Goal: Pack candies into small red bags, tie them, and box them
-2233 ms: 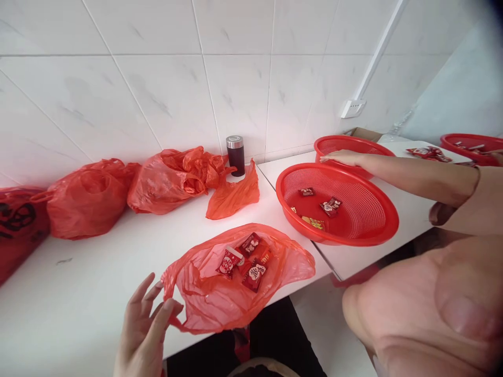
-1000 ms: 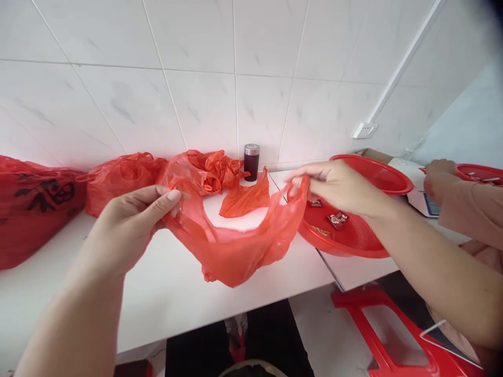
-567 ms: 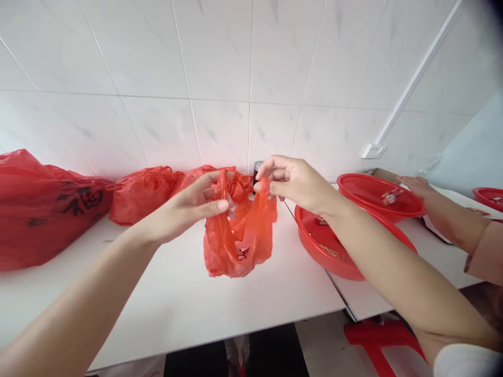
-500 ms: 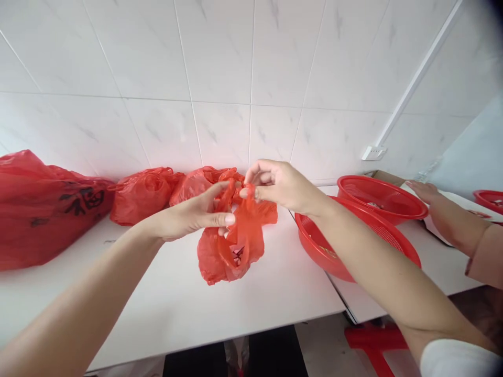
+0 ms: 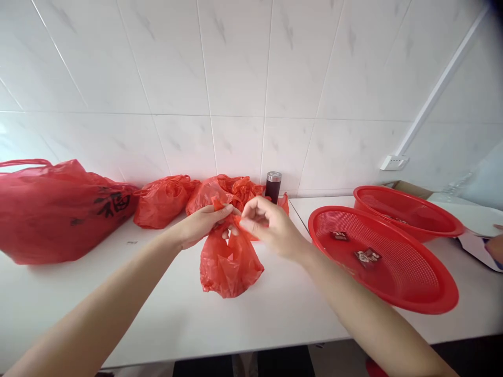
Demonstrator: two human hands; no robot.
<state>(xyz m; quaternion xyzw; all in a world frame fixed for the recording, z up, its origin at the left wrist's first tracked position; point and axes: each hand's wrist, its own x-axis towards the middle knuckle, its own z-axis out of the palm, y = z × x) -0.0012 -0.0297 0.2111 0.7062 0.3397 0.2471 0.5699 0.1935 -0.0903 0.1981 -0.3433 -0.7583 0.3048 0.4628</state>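
A red plastic bag (image 5: 231,267) hangs or rests at the front middle of the white table, its body rounded and its top gathered between my hands. My left hand (image 5: 210,220) is closed on one handle of the bag, thumb on top. My right hand (image 5: 261,222) pinches the other side of the bag's top with thumb and fingers. The two hands are close together, with red plastic running between them. What lies inside the bag is hidden.
Behind stand several filled red bags (image 5: 161,201), a large red bag (image 5: 70,214) at left, and a dark bottle (image 5: 273,186) with a silver lid. Two red plastic baskets (image 5: 420,262) are at right, small packets (image 5: 368,257) in the nearer one. A person's hand (image 5: 495,246) shows at the right edge.
The bag's handles, earlier held apart with its mouth open, are now drawn together and the top is closed up. The view has shifted, and the dark bottle shows now.
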